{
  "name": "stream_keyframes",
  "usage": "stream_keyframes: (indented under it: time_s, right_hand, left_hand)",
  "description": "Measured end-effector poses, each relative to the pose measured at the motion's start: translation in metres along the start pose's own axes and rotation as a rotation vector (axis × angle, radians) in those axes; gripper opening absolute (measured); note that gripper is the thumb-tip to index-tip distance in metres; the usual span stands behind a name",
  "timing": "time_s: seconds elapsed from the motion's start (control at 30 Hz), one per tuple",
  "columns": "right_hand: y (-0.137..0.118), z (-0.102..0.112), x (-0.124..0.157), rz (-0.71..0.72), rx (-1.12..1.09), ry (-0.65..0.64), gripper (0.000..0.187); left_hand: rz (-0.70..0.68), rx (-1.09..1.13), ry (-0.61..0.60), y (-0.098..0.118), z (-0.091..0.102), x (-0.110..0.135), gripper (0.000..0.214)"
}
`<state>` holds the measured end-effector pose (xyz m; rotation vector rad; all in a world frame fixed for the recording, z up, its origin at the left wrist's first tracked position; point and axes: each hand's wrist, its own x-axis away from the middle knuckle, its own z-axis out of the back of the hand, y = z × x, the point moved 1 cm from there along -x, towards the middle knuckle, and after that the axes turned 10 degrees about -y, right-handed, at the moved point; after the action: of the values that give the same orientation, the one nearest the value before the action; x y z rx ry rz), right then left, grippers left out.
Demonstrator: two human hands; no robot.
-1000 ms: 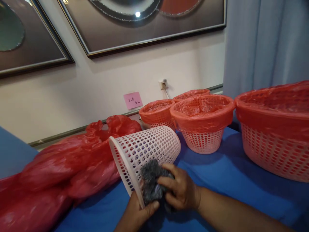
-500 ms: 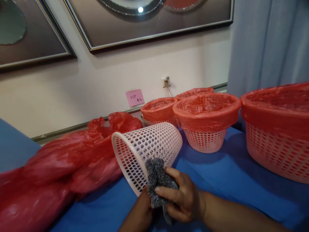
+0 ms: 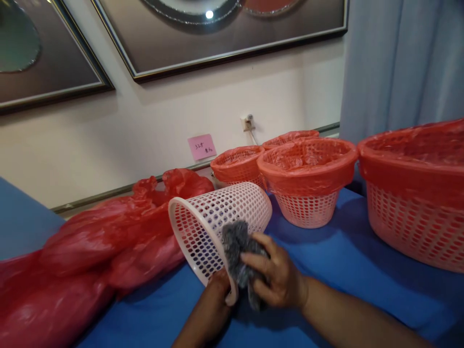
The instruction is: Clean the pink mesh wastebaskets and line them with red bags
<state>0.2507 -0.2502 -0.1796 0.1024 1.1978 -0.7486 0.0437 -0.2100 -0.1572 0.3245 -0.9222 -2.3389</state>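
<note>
A white plastic basket point(image 3: 232, 205) with a perforated wall lies tilted on its side, its open mouth toward the lower left. My left hand point(image 3: 217, 297) grips the basket's near rim, with the fingers partly hidden by it. My right hand point(image 3: 277, 273) is closed on a fuzzy grey cloth point(image 3: 237, 246). The cloth rests against the outside of the basket wall, just beside the rim and close to my left hand.
Red plastic bags point(image 3: 119, 237) lie heaped at the left on the blue tablecloth point(image 3: 319, 270). Perforated baskets lined with red bags stand behind and right, among them a round one point(image 3: 308, 208) and a large one point(image 3: 413, 217). A pink note point(image 3: 202, 147) and a socket point(image 3: 248, 123) are on the wall.
My right hand has moved the cloth slightly up and right along the basket's outside. More of the near rim and of my left hand now shows.
</note>
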Motion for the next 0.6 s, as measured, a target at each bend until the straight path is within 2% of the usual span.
stream_keyframes:
  time_s: [0.03,0.1,0.23,0.33,0.43,0.5,0.57,0.6]
  right_hand:
    - [-0.009,0.001,0.0,0.088,-0.007,-0.012,0.063]
    - [-0.019,0.001,-0.001,0.171,-0.017,-0.044,0.063]
    - [-0.017,-0.002,-0.002,0.136,-0.071,-0.128,0.057]
    - [0.001,-0.005,-0.001,-0.108,-0.049,-0.006,0.053]
    - [0.037,-0.005,0.001,-0.528,0.035,0.175,0.049]
    - [0.059,-0.006,0.003,-0.749,0.046,0.233,0.047]
    - [0.067,-0.005,0.003,-0.816,0.04,0.233,0.047]
    - [0.063,-0.005,0.002,-0.773,0.041,0.208,0.047]
  left_hand:
    - [0.011,0.025,0.02,-0.001,-0.001,0.002,0.04]
    - [0.025,0.095,0.093,-0.007,-0.003,0.009,0.048]
    - [-0.026,0.277,0.257,-0.023,-0.009,0.019,0.067]
    - [-0.03,0.309,0.307,-0.023,-0.012,0.02,0.061]
    - [0.006,0.307,0.308,-0.017,-0.013,0.019,0.058]
    - [0.022,0.249,0.294,-0.014,-0.012,0.018,0.058]
    - [0.022,0.155,0.261,-0.013,-0.01,0.016,0.055]
    - [0.011,0.113,0.242,-0.012,-0.01,0.015,0.053]
